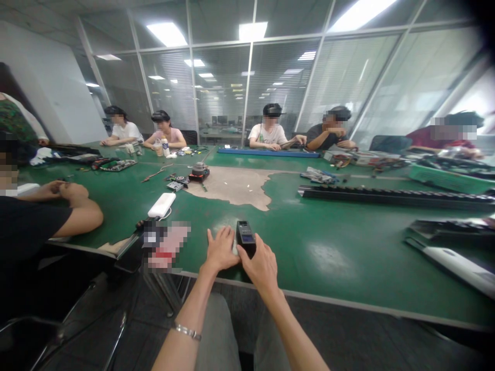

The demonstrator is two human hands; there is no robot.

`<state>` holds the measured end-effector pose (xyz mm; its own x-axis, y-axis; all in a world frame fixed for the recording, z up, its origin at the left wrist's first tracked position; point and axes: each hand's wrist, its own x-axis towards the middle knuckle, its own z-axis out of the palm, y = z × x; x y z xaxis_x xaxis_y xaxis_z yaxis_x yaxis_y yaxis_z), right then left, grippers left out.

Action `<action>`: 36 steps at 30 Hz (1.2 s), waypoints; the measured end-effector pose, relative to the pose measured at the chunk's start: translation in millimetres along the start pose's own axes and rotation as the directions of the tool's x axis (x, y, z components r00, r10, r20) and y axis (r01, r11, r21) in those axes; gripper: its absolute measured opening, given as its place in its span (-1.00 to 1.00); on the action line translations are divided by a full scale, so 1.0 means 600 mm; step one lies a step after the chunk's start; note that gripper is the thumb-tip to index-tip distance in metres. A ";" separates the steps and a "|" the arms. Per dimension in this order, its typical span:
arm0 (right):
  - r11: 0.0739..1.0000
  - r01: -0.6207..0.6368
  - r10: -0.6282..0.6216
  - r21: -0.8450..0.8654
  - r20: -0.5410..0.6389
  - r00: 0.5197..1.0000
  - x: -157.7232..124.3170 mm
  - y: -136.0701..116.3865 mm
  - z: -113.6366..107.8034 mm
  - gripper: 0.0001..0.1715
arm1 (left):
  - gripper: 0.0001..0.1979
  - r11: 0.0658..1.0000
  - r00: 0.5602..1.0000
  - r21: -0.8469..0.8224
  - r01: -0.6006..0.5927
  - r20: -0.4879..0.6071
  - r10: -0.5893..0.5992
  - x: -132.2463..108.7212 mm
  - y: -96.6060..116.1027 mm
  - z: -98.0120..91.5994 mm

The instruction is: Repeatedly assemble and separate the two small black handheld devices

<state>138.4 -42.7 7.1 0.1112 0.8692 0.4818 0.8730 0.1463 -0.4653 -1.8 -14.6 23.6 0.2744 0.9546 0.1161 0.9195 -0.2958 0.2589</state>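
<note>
A small black device with a blue screen (245,235) stands on the green table mat (317,247) near the front edge. My right hand (261,264) is wrapped round its lower end, thumb on its left side. To the left of the device, my left hand (220,249) lies flat on the mat with fingers stretched out, touching or nearly touching the device. A metal bracelet (187,331) is on my left wrist.
A white power bank (161,205) and a blurred object (164,246) lie to my left. Long black trays (394,195), a white bar (460,265), tools and parts cover the far and right table. Several people sit around it; one person's arm (73,206) rests at left.
</note>
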 end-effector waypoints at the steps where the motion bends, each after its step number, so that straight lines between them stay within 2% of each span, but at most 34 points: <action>1: 1.000 -0.011 0.011 0.002 -0.001 1.000 0.001 0.000 0.000 -0.23 | -0.26 1.000 1.000 0.003 -0.001 0.000 0.001 0.000 0.000 0.000; 4: 0.999 -0.052 0.053 -0.009 0.012 0.999 0.005 -0.006 -0.003 -0.16 | -0.28 1.000 1.000 0.005 -0.005 -0.012 0.005 -0.001 -0.001 0.002; 9: 0.996 -0.081 0.082 -0.032 0.057 0.995 0.009 -0.020 -0.012 -0.49 | -0.32 1.000 0.999 0.002 -0.011 -0.046 0.011 0.000 -0.003 0.008; 11: 0.996 -0.083 0.083 -0.014 0.044 0.996 0.013 -0.026 -0.016 -0.54 | -0.30 1.000 0.998 -0.001 -0.018 -0.052 0.018 0.000 -0.004 0.011; 17: 0.990 -0.056 0.064 0.127 -0.062 0.996 0.047 -0.037 -0.049 -0.48 | -0.18 1.000 0.999 0.001 -0.012 -0.040 0.012 0.002 -0.009 0.014; 19: 0.982 -0.058 0.080 0.181 -0.118 0.990 0.055 -0.024 -0.063 -0.43 | -0.11 1.000 1.000 -0.008 -0.009 -0.027 0.009 0.002 -0.009 0.011; 22: 0.975 -0.083 0.121 0.204 -0.184 0.975 0.054 0.016 -0.073 -0.39 | -0.03 1.000 1.000 -0.027 -0.004 -0.007 0.003 0.000 -0.008 0.005; 27: 0.972 -0.202 0.214 0.120 -0.100 0.972 0.029 0.086 -0.056 -0.37 | 0.00 0.999 1.000 -0.032 0.023 0.009 -0.023 -0.003 -0.004 -0.002; 30: 0.968 -0.233 0.240 0.091 -0.067 0.969 0.019 0.102 -0.045 -0.35 | 0.00 0.999 1.000 -0.030 0.022 0.007 -0.021 -0.005 -0.001 -0.005; 36: 0.969 -0.229 0.237 0.096 -0.073 0.969 0.015 0.111 -0.043 -0.38 | -0.02 1.000 1.000 -0.020 0.018 0.010 -0.018 -0.008 0.004 -0.010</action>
<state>209.8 -37.7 -0.3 0.3491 0.8421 0.4110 0.7742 -0.0121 -0.6328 -2.3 -20.2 29.5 0.2608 0.9600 0.1021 0.9184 -0.2793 0.2801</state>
